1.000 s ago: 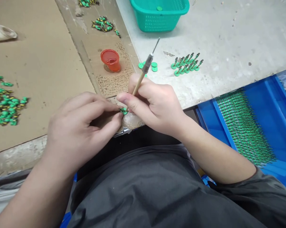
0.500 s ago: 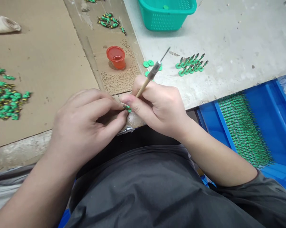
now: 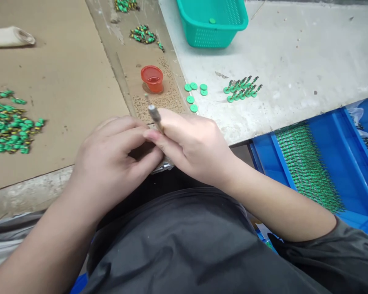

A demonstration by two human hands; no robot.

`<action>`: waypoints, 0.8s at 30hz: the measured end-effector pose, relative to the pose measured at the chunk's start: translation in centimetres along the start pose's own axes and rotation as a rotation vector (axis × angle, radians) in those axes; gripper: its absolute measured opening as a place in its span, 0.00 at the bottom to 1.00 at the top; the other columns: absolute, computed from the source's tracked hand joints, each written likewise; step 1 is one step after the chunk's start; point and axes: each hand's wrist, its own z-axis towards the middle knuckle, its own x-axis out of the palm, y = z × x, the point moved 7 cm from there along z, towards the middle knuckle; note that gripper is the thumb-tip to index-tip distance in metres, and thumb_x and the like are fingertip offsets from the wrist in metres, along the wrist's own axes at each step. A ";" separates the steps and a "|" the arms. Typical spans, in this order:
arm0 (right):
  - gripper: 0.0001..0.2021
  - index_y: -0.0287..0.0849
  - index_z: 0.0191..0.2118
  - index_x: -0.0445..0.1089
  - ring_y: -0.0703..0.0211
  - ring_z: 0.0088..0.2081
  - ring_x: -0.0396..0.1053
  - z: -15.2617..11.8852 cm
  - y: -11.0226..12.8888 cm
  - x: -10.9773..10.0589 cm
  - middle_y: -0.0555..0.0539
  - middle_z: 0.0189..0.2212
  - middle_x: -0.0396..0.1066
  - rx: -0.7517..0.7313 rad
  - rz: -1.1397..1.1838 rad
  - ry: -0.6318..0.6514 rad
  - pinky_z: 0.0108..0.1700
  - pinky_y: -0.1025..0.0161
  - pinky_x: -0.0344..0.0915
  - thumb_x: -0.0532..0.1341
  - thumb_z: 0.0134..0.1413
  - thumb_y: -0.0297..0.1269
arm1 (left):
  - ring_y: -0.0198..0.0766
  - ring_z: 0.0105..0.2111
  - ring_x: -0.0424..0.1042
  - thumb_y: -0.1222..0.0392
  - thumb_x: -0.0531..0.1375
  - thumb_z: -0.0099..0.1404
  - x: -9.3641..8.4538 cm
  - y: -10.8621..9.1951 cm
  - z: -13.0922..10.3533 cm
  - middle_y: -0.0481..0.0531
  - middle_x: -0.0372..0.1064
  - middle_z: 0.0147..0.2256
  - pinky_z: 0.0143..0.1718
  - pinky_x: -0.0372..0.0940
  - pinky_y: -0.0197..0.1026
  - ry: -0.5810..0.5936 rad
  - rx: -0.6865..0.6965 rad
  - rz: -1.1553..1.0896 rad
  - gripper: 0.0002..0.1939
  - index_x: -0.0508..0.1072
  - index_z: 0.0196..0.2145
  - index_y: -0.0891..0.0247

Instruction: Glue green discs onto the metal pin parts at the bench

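At the table's front edge, my left hand [image 3: 113, 151] is closed in a pinch. The small green figure seen between its fingertips a moment ago is now hidden behind the fingers. Right against it, my right hand [image 3: 196, 149] grips a needle-tipped tool [image 3: 155, 114] with a thin wooden handle, its dark collar and tip pointing up and away to the left. Just beyond the hands stands a small red cup [image 3: 153, 83] with liquid in it. Several green discs [image 3: 190, 99] with small holes lie to its right.
Green figures with dark and yellow parts lie heaped [image 3: 12, 126] at left. More figures stand on discs in rows [image 3: 242, 90] at right. A teal basket [image 3: 210, 38] is at the back. Blue bins [image 3: 343, 151], one packed with green pieces [image 3: 309, 163], stand below the table's right edge.
The tool in my right hand has swung from leaning right to leaning left, and that hand has shifted slightly left and closer. The figure has gone out of sight. The view has shifted slightly.
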 end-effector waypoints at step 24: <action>0.23 0.48 0.36 0.71 0.60 0.28 0.85 -5.7 -5.1 -2.6 0.51 0.27 0.83 0.521 0.581 -0.367 0.33 0.68 0.82 0.67 0.77 0.59 | 0.42 0.35 0.81 0.40 0.69 0.72 -2.8 -0.1 2.6 0.47 0.86 0.36 0.37 0.76 0.38 0.137 -0.522 -0.553 0.14 0.88 0.35 0.49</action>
